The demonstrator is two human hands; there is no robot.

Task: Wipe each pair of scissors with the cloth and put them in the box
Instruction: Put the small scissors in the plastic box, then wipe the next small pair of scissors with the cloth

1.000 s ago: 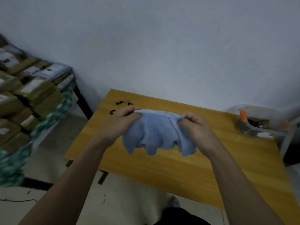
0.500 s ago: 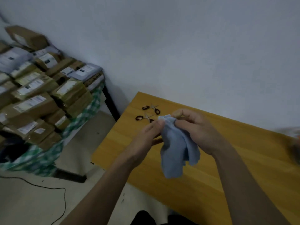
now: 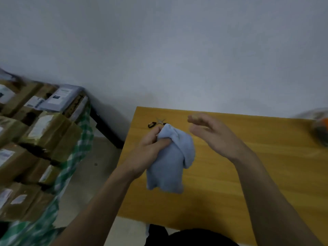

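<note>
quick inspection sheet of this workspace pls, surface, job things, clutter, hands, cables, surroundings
surface: wooden table, against a pale wall
job's things: blue cloth hanging from the left hand; one pair of scissors on the far left of the table, partly hidden; clear box at the right edge, blurred
clutter: nothing seen
grippers: left hand grips the cloth; right hand open, holding nothing
cables: nothing seen
surroundings: stacked parcels on a green checked cover, left

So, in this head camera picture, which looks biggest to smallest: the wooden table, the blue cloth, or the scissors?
1. Wooden table, by far the largest.
2. Blue cloth, held nearer the camera, so it may look oversized.
3. Scissors, smallest, partly hidden behind the cloth.
</note>
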